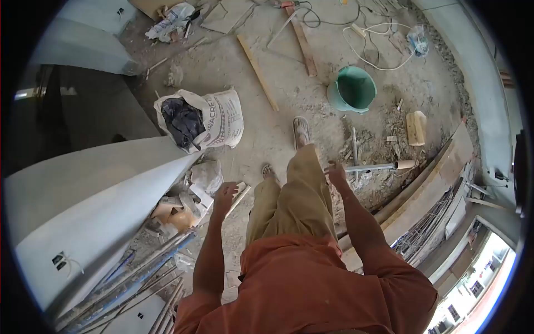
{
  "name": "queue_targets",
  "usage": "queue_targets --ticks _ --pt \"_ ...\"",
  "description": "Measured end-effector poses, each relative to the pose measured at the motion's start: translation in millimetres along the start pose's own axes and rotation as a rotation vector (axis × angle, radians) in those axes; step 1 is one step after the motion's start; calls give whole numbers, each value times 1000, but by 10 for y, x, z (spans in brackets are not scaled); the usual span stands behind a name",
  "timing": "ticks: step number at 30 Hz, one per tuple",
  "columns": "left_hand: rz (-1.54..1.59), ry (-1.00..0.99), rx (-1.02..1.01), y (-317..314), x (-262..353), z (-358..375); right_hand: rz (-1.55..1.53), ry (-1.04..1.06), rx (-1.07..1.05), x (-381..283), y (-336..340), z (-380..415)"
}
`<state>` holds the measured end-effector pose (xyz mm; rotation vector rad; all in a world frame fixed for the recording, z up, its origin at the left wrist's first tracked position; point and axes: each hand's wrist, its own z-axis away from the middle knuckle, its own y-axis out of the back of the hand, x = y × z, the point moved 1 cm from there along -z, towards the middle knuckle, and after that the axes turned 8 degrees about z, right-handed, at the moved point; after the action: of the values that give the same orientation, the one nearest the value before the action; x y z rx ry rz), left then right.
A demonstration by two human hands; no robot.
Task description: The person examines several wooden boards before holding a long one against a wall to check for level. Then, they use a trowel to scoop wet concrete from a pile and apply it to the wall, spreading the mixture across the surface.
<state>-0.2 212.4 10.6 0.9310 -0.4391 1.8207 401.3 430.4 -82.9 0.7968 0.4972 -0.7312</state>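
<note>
My left hand [226, 192] hangs at my side, with nothing visible in it and its fingers loosely apart. Below it on the floor are a pale strip of wood [238, 200] and a crumpled clear plastic bag [207, 176]. My right hand [335, 171] hangs beside my right thigh, its fingers apart and holding nothing that I can see. In the view, a grey metal tube with a brown cylindrical end [405, 165] lies just past this hand, apparently on the floor. My sandalled feet stand apart, the right one [301, 132] ahead of the left.
A white sack [224, 118] stuffed with dark plastic stands ahead on the left, by a low wall [111, 167]. Ahead right are a green bucket [351, 89] and a yellowish block [415, 128]. Planks [257, 72], cables and rubble litter the floor; long boards [428, 178] line the right.
</note>
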Motion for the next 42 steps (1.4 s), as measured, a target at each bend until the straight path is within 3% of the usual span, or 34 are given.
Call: queue_targets --ticks 2,3,4,5,6,8,10,12,14,18,21,23,25,27,29,30,31,32,33,35,36,38,41,42 --pt "-138 10 -21 -450 -16 -120 120 30 -27 -171 -166 -705" --pt "-160 36 -28 -625 -525 -231 220 77 -35 -206 -306 -1017" --pt "-137 159 -25 -897 -541 -198 356 73 -65 -285 -454 -1398" --pt "-450 -51 -135 -1068 -895 -225 494 77 -89 -387 -627 -1848" --pt "-512 175 -61 -1357 -1045 -198 512 -20 -135 -544 -796 -2207" --pt "-581 662 19 -1705 -259 -410 563 -58 -179 -619 -1270 -2918" --pt "-558 742 77 -1883 -309 -571 668 321 -80 -152 -1857 -3578" --pt "-540 796 139 -2064 -376 -712 781 283 -44 211 -2412 -4237" --pt "-519 801 143 -2175 -374 -816 788 54 -191 -527 -2651 -4370" --pt "-559 896 161 -2322 -384 -952 704 120 -180 -275 -3241 -4914" --pt "-499 922 163 -2324 -263 -918 776 94 -217 -240 -3213 -4916" --pt "-447 964 109 -2382 -274 -866 68 232 -407 -429 -2962 -4561" --pt "-434 946 104 -2427 -291 -799 -286 10 -605 -953 -2605 -4112" --pt "-437 944 98 -2432 -298 -810 -598 -249 -670 -1716 -2067 -3538" --pt "-296 946 60 -2403 -384 -897 -766 -270 -790 -2385 -1546 -3167" --pt "-320 780 108 -2408 -566 -1010 -924 -320 -906 -2606 -1336 -3014" --pt "-117 675 164 -2247 -47 -1329 -929 -314 -903 -2776 -1205 -2943" --pt "-35 446 177 -2148 311 -1620 -1043 -332 -906 -2944 -1116 -2896" --pt "-567 -302 136 -2072 201 -1879 -1156 -349 -911 -3099 -1063 -2876" --pt "286 49 255 -1868 1280 -2424 -1229 -441 -836 -3419 -997 -2863" --pt "381 -85 273 -1809 1637 -2623 -1311 -460 -799 -3465 -989 -2908" --pt "374 -207 294 -1759 2230 -2951 -1449 -444 -751 -3577 -1002 -2969" --pt "290 -286 298 -1852 2817 -3212 -1353 -341 -700 -3721 -1076 -3040" --pt "256 -292 261 -1898 2955 -3231 -1457 -329 -815 -3738 -1102 -3051"
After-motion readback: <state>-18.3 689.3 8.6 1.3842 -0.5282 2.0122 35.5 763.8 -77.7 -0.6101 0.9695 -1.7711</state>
